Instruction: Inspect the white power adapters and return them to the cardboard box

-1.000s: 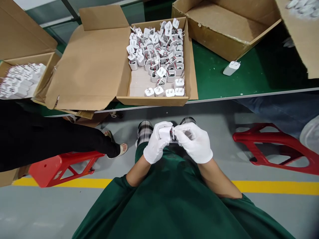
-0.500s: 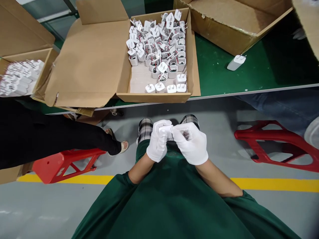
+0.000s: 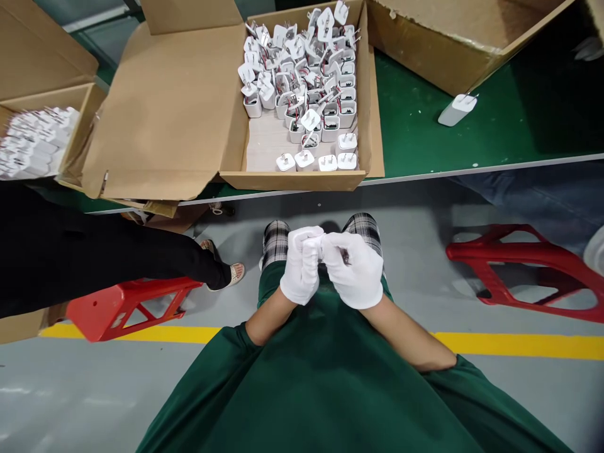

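In front of my lap, my left hand (image 3: 301,265), in a white glove, is closed around a small white plug charger, mostly hidden by the fingers. Against it presses my right hand (image 3: 355,269), also gloved, its thumb and fingers pinching the charger's near-side end; exactly which part they grip cannot be made out. Beyond the hands, an open cardboard box (image 3: 292,182) on the bench holds many white plug chargers (image 3: 309,69). Most in it have their pronged caps hanging off on red and black wires. Several along its front edge have caps on.
A lone charger (image 3: 457,110) lies on the green bench (image 3: 410,138), beside a large carton (image 3: 425,50). Another box (image 3: 80,138) of chargers stands left. Red stools (image 3: 108,308) flank me; a person in black trousers (image 3: 94,251) is at left.
My right hand has come in closer to the left, covering more of the charger between them. The view has shifted slightly; the boxes look otherwise unchanged.
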A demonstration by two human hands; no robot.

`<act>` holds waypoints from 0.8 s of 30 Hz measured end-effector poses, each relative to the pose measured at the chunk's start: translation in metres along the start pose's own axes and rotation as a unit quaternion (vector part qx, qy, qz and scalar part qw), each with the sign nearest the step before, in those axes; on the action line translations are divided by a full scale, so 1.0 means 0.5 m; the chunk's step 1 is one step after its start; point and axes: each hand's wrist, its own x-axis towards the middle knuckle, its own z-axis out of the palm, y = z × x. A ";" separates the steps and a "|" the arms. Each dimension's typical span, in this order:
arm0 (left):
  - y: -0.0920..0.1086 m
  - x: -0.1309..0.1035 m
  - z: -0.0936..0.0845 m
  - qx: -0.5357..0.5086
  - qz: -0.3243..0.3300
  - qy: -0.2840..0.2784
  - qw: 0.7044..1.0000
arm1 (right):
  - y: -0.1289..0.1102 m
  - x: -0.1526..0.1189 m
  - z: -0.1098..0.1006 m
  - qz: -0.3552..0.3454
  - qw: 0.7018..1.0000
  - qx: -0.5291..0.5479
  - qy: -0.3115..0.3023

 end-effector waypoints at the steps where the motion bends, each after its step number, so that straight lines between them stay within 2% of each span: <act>1: -0.003 0.000 -0.001 0.015 0.016 -0.004 1.000 | 0.002 0.002 0.001 -0.007 1.000 -0.007 -0.013; 4: -0.010 0.001 -0.005 0.045 0.045 -0.012 0.998 | 0.008 0.006 0.001 -0.028 0.998 -0.032 -0.043; 6: -0.014 0.003 -0.005 0.044 0.039 -0.014 0.998 | 0.010 0.006 0.002 -0.051 0.997 -0.040 -0.041; 10: -0.020 0.012 -0.004 -0.036 0.027 -0.016 0.999 | 0.007 0.002 -0.001 -0.056 0.997 0.003 -0.049; 14: -0.023 0.021 -0.002 -0.123 -0.027 -0.003 0.992 | -0.008 0.000 -0.015 0.006 0.992 0.071 -0.106; 18: -0.019 0.021 0.006 -0.174 -0.071 0.051 0.981 | -0.013 -0.002 -0.025 0.084 0.972 0.135 -0.175; 21: -0.015 0.017 0.010 -0.168 -0.096 0.111 0.975 | -0.002 -0.004 -0.021 0.150 0.959 0.177 -0.162; 24: -0.010 0.016 0.004 -0.145 -0.139 0.138 0.970 | 0.006 -0.002 -0.010 0.152 0.964 0.158 -0.153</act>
